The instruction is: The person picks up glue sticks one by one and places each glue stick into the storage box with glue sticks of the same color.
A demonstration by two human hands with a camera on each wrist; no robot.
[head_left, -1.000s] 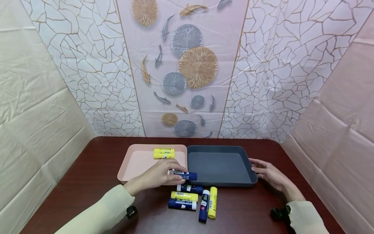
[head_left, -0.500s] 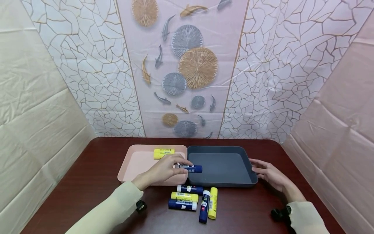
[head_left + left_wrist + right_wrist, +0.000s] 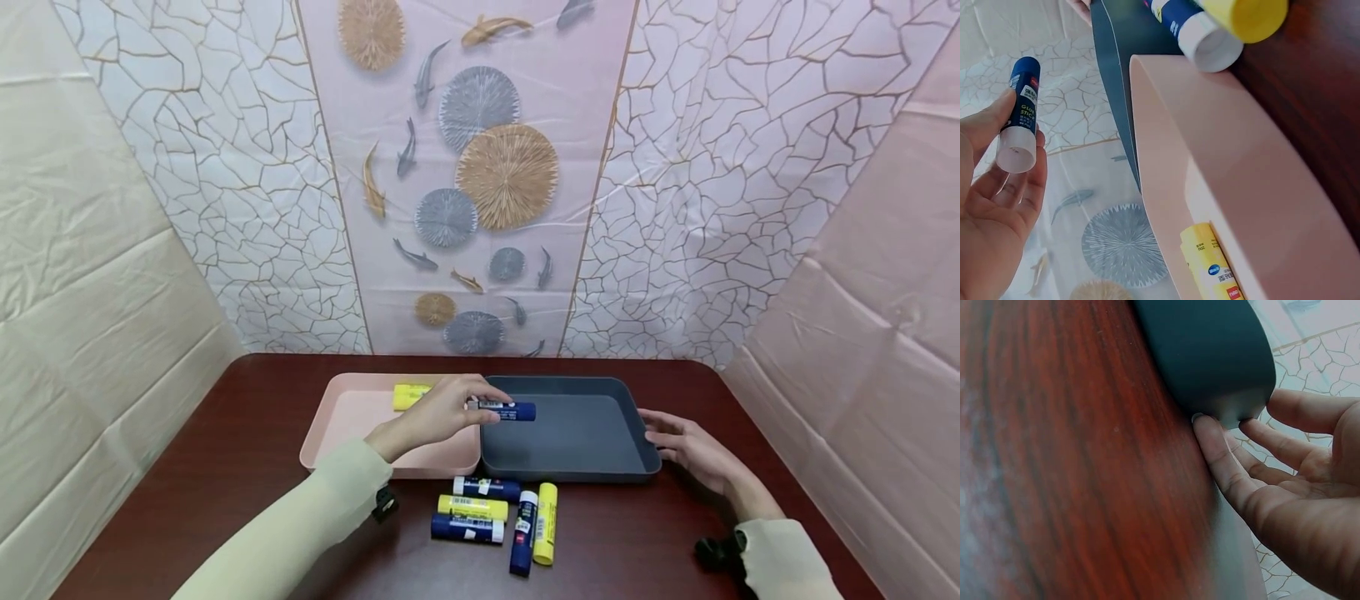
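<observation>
My left hand [image 3: 435,414] pinches a blue glue stick [image 3: 521,412] between thumb and fingers, above the left part of the dark grey tray [image 3: 585,433]. In the left wrist view the stick's white end [image 3: 1016,153] points down toward the palm. My right hand [image 3: 701,454] touches the dark tray's right outer side with its fingertips, the fingers mostly extended. Left of that tray, against it, lies the pink tray [image 3: 348,425]. Yellow glue sticks [image 3: 408,396] lie in the pink tray, partly hidden behind my left hand.
In front of the trays, on the brown table [image 3: 615,533], lie several blue and yellow glue sticks: a blue one [image 3: 487,488] by the trays, a yellow one [image 3: 472,507], and an upright-lying blue-yellow pair [image 3: 545,525]. A patterned cloth [image 3: 480,250] hangs behind.
My left hand has carried the blue glue stick up and right, from the pink tray's front right corner to over the dark tray. My right hand has stayed in place.
</observation>
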